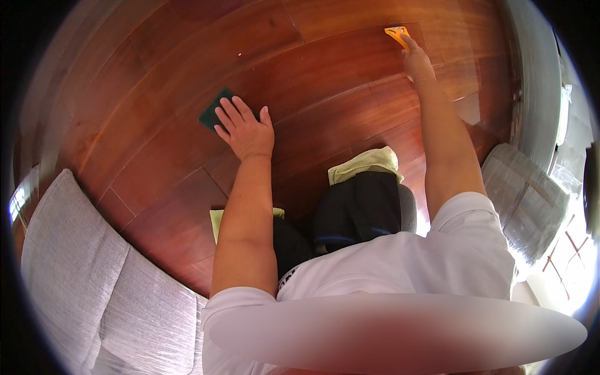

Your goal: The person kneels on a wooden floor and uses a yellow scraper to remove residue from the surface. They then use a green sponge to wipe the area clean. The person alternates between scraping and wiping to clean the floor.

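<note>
My left hand (247,130) lies palm down on a dark green scouring pad (211,114), its fingers spread. The palm hides part of the pad, which is flat against the glossy reddish-brown wooden plank floor (168,122). Farther forward and to the right, my right hand (419,64) grips a yellow handheld scraper (398,37). The scraper's wide end points away from me, at or just above the boards; contact cannot be told. Below my arms, a pale yellow-green cloth (363,165) sits by one dark-trousered knee. Another yellow-green cloth (216,221) is partly covered by my left forearm.
A grey upholstered seat (70,267) under clear plastic curves along the left. On the right stands a plastic-wrapped grey cushioned piece (529,201), with a long grey furniture side (534,84) beyond it. A tiny white speck (239,54) lies on the floor ahead.
</note>
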Available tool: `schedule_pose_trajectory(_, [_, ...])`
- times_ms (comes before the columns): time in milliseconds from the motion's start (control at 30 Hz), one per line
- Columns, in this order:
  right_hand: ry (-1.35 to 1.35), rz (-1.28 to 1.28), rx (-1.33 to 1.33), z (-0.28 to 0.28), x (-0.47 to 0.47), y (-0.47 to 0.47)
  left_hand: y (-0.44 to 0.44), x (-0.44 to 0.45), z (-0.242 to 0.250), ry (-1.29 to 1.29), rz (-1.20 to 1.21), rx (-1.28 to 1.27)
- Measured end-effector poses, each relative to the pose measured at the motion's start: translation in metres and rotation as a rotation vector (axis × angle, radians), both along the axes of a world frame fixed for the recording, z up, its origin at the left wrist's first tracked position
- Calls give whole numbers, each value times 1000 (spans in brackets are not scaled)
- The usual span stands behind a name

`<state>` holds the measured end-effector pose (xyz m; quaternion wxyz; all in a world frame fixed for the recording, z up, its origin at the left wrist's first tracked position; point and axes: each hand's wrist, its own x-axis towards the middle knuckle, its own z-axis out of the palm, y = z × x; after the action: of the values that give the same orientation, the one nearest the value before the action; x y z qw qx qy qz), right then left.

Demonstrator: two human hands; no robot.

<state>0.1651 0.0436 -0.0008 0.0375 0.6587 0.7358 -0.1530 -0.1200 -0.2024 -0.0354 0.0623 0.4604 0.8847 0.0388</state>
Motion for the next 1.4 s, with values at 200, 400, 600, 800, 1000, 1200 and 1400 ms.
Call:
schedule_pose_trajectory(200, [33,-53,-124,-1,16,17,1,0,1,7,5,5])
schedule_pose_trajectory(400, [-31,48,-87,12,8,20,-1,1,1,20,-10,-5])
schedule_pose_trajectory(600, [5,-13,-58,11,-2,16,-1,0,-2,14,-11,16])
schedule_pose_trajectory(800, [-60,-39,-117,11,-6,12,-2,0,-2,-6,-7,17])
schedule_pose_trajectory(1000, [-30,37,-44,14,-7,16,-1,-1,-2,6,-20,26])
schedule_pose_trajectory(1200, [4,-32,-101,13,40,-44,-1,-1,-3,2,-14,40])
schedule_pose_trajectory(1400, [44,-65,-70,0,46,-43,-1,-2,-3,-4,-15,78])
